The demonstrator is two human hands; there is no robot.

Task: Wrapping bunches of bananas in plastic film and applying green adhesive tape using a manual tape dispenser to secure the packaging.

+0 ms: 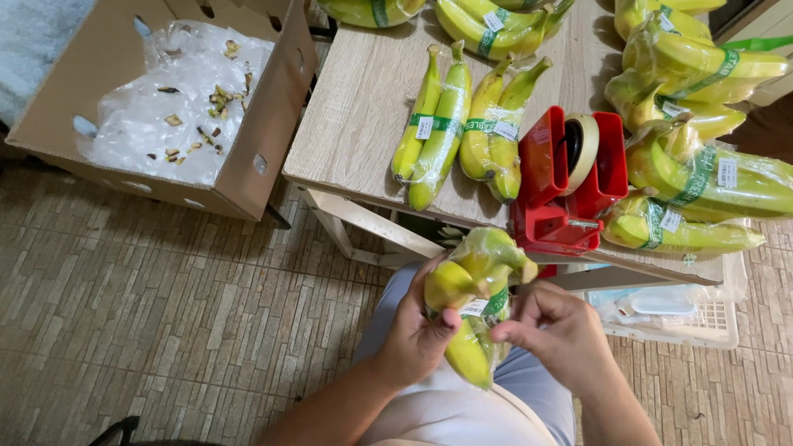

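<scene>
Both hands sit low over my lap, closed around one wrapped banana bunch (475,306). My left hand (417,330) grips it from the side, thumb pressed on the plastic film beside the green band. My right hand (557,326) pinches the band's label edge with its fingertips (505,332), the rest of the fingers curled. I hold the bunch just below the table (363,107) edge, in front of the red tape dispenser (570,186). On the table lie more banded bunches, the nearest pair (462,128) just left of the dispenser. A cardboard box (273,132) lined with plastic stands to the left, and a white crate (702,322) sits under the table on my right.
</scene>
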